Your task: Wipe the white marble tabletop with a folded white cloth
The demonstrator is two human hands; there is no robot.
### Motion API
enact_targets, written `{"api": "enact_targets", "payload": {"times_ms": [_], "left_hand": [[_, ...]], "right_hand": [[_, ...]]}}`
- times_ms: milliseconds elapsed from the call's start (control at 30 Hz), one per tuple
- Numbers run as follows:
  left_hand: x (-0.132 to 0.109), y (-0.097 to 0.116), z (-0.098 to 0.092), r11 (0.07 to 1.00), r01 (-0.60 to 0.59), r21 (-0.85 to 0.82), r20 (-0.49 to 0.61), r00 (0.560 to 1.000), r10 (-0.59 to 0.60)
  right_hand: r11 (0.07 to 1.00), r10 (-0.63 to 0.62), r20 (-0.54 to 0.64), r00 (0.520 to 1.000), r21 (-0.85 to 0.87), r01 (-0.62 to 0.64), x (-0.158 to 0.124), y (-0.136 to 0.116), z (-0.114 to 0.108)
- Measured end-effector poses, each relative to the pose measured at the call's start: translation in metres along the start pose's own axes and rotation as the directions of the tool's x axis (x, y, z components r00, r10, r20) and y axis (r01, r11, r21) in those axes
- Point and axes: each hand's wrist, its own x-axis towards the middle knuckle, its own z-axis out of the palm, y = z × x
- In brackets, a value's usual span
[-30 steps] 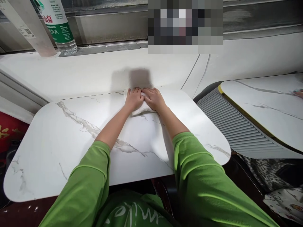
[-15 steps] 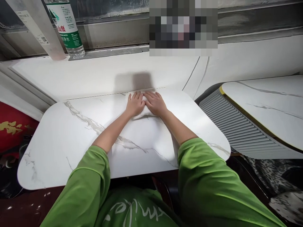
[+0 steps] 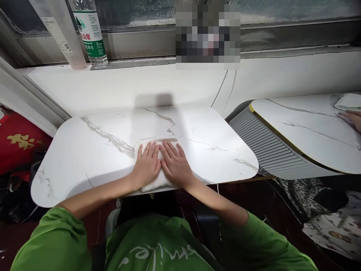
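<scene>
A folded white cloth [image 3: 158, 182] lies on the white marble-patterned table [image 3: 109, 169], close to its front edge. My left hand [image 3: 147, 163] rests flat on the cloth's left part with fingers stretched out. Beside it, my right hand [image 3: 176, 165] presses flat on the right part, fingers also extended and pointing away from me. The two thumbs meet near the middle. Much of the cloth is hidden under both palms.
A plastic water bottle [image 3: 94, 41] and a tall frosted container [image 3: 63, 41] stand on the window ledge. To the right is a second table [image 3: 304, 131], where another person's hand [image 3: 354, 119] touches a white cloth [image 3: 349, 102]. A red bag [image 3: 22, 145] sits at the left.
Both my hands have drawn the cloth toward me, from the table's wall side to its front edge. Another person's hand and cloth have come into view on the right table.
</scene>
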Motion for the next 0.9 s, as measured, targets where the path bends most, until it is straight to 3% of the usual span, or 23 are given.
{"api": "enact_targets", "payload": {"times_ms": [133,267,400,567,733,900], "left_hand": [[-0.024,0.005,-0.002,0.999,0.016,0.045,0.012,1.0,-0.016],[-0.014,0.0,-0.003,1.0,0.011,0.026,0.018,1.0,-0.012],[0.017,-0.019,-0.003,1.0,0.014,-0.02,0.033,0.999,-0.014],[0.074,-0.057,-0.004,0.997,0.053,-0.052,0.035,0.998,-0.051],[0.123,-0.091,-0.005,0.995,0.067,-0.07,0.035,0.997,-0.065],[0.157,-0.111,-0.002,0.989,0.122,-0.088,0.002,0.993,-0.122]], "right_hand": [[0.999,-0.05,0.02,0.999,0.023,0.049,-0.009,-0.012,-0.005],[0.998,-0.049,0.066,0.997,0.049,0.046,0.002,-0.007,-0.004],[0.998,0.011,0.109,0.994,0.057,-0.017,0.033,0.004,0.002],[0.992,0.097,0.155,0.983,0.064,-0.108,0.097,0.022,0.017],[0.979,0.158,0.113,0.981,0.113,-0.171,0.152,0.041,0.039],[0.973,0.164,0.068,0.984,0.152,-0.172,0.188,0.058,0.053]]}}
